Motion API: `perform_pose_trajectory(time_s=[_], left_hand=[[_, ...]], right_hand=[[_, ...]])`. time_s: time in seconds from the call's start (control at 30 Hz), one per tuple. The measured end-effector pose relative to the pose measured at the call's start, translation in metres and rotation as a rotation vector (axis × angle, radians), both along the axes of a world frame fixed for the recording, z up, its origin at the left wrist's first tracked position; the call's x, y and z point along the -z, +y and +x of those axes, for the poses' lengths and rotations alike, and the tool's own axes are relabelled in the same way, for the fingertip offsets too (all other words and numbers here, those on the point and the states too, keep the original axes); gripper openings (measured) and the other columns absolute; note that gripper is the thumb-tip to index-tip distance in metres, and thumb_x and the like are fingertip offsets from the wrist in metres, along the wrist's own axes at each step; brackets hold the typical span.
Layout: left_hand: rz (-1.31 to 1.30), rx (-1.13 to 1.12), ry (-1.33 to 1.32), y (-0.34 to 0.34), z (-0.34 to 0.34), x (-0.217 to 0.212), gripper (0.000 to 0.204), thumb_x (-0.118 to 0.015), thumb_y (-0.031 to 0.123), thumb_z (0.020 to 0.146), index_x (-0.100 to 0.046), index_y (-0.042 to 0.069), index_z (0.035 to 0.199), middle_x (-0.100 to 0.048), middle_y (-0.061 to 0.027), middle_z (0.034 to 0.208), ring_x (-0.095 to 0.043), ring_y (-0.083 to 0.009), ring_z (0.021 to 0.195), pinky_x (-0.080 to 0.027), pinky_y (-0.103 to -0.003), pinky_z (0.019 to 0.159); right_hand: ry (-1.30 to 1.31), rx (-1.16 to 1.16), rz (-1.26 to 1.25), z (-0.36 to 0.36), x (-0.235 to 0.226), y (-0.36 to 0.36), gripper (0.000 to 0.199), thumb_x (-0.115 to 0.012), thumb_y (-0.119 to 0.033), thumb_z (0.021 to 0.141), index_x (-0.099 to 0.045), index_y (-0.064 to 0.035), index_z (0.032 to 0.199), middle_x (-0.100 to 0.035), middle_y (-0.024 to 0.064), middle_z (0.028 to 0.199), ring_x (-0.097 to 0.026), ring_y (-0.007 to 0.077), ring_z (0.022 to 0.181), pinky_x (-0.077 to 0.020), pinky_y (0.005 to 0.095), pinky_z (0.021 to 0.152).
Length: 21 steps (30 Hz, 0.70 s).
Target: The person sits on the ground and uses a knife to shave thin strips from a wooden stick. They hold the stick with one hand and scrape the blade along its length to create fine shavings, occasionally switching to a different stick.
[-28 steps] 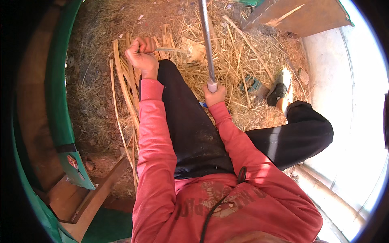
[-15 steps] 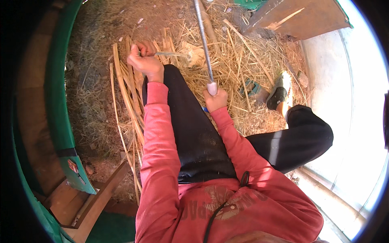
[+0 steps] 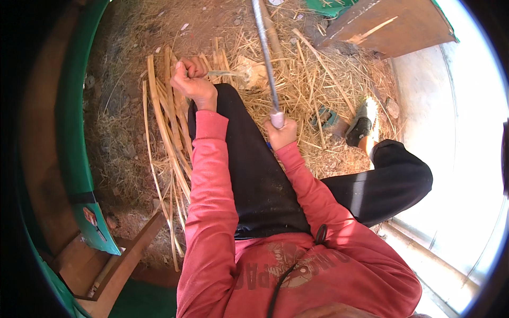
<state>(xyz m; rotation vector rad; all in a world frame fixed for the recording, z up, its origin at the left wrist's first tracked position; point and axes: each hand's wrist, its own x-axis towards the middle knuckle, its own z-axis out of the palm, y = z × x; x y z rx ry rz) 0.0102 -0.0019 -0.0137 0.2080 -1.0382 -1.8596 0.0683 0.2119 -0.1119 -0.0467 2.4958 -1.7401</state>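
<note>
My left hand (image 3: 192, 82) is fisted around a thin, dry bamboo strip (image 3: 225, 73) lying crosswise above my knee. My right hand (image 3: 280, 132) grips a long, smooth grey blade (image 3: 265, 53), pointing away over fibrous straw (image 3: 318, 79).

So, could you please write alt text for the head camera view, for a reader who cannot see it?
Seen from above, a seated person in a red sweatshirt holds a long grey blade by its handle in the right hand, while the left hand grips a thin pale strip. Split cane strips and straw cover the dirt ground around the black trousers.
</note>
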Motion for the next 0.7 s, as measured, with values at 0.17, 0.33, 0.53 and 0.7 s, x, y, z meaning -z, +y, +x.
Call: perform_pose_trajectory(time_s=[0.17,0.33,0.53,0.7], left_hand=[[0.049,-0.008,0.029,-0.009,0.000,-0.003,0.036,-0.039,0.028,0.086,-0.022,0.013,0.058,-0.018,0.0011,0.051,-0.013,-0.0115,0.049,-0.012,-0.030,0.049],[-0.013,0.077,0.035,-0.014,0.005,0.005,0.035,-0.040,0.024,0.085,-0.023,0.011,0.058,-0.019,0.0009,0.053,-0.014,-0.0100,0.050,-0.011,-0.030,0.049],[-0.009,0.173,-0.019,-0.006,-0.002,-0.006,0.034,-0.038,0.025,0.083,-0.023,0.012,0.056,-0.020,0.0006,0.052,-0.016,-0.0117,0.050,-0.014,-0.030,0.049],[-0.017,0.253,0.017,-0.012,-0.017,-0.005,0.033,-0.037,0.025,0.083,-0.023,0.012,0.056,-0.019,0.0017,0.053,-0.016,-0.0117,0.050,-0.014,-0.029,0.050]], right_hand=[[-0.154,-0.162,0.435,0.011,0.082,0.015,0.025,-0.061,-0.021,0.075,-0.059,0.0038,0.072,-0.062,0.0199,0.066,-0.062,0.0381,0.067,-0.0458,0.0468,0.063],[-0.264,-0.274,0.614,0.013,0.027,0.024,0.023,-0.060,-0.023,0.075,-0.061,-0.0006,0.079,-0.064,0.0193,0.071,-0.062,0.0422,0.076,-0.0468,0.0468,0.070],[-0.061,-0.038,-0.088,-0.002,-0.037,-0.008,0.027,-0.071,-0.019,0.071,-0.057,0.0028,0.062,-0.059,0.0189,0.058,-0.059,0.0339,0.053,-0.0449,0.0408,0.054],[-0.274,-0.003,0.548,0.013,0.045,0.004,0.036,-0.068,-0.024,0.071,-0.057,0.0055,0.088,-0.063,0.0224,0.077,-0.063,0.0354,0.070,-0.0480,0.0424,0.063]])
